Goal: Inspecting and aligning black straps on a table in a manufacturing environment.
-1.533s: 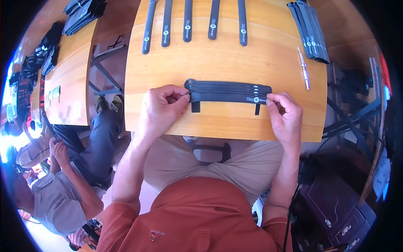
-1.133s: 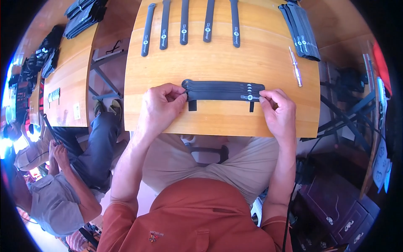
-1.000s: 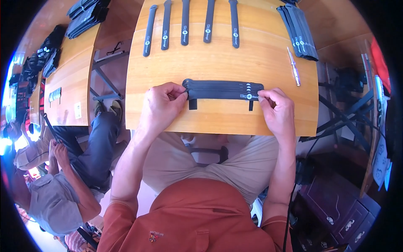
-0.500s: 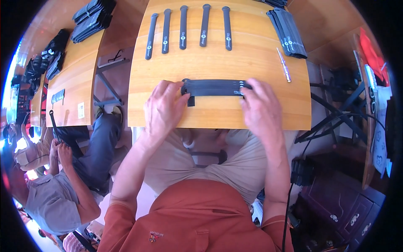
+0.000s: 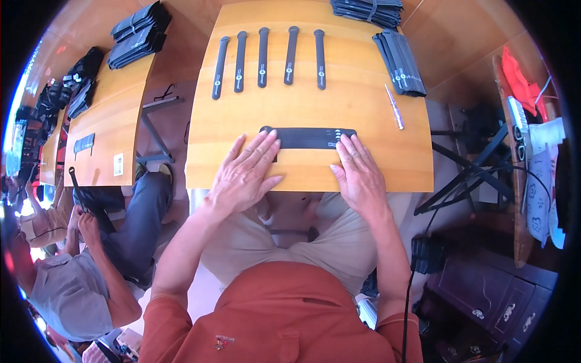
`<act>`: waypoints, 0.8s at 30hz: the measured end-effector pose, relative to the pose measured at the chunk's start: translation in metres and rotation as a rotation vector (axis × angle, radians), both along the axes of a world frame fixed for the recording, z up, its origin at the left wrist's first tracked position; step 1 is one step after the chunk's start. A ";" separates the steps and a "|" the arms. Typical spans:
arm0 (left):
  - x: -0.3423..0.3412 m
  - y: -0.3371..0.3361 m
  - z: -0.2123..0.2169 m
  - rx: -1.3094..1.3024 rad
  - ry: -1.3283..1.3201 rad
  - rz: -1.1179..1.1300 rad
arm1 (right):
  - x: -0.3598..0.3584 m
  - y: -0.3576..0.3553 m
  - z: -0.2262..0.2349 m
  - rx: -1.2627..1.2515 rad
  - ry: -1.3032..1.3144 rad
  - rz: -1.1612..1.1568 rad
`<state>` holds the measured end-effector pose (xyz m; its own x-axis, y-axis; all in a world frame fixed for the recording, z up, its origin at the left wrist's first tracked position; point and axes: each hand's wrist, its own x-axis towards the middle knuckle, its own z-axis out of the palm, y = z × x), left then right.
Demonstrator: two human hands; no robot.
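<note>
Several dark straps lie side by side as one flat black bundle (image 5: 305,138) across the near part of the wooden table. My left hand (image 5: 245,172) is open, its outstretched fingers lying flat over the bundle's left end. Over the right end, which carries white printed marks, rest the straight fingers of my right hand (image 5: 360,172), also open. A short dark piece under the left fingers sticks out below the bundle, mostly hidden. Beyond the hands, several single straps (image 5: 262,57) with rounded tops lie upright in a spaced row.
At the table's right lie a pen-like tool (image 5: 394,107) and a stack of straps (image 5: 399,63), with a tied bundle (image 5: 367,10) behind. Left of me a seated person (image 5: 78,290) holds a strap beside another table (image 5: 103,145). A dark cable hangs at my right.
My hands have gone from gripping the bundle's two ends to lying flat with fingers extended on it. The strips now look more evenly aligned. The whole view has shifted slightly.
</note>
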<state>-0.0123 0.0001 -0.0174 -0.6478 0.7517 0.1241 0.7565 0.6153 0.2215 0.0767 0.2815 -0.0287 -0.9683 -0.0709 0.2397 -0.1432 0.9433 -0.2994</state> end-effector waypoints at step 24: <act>-0.002 -0.024 0.001 0.097 -0.039 0.014 | -0.180 0.006 0.021 0.149 -0.076 -0.418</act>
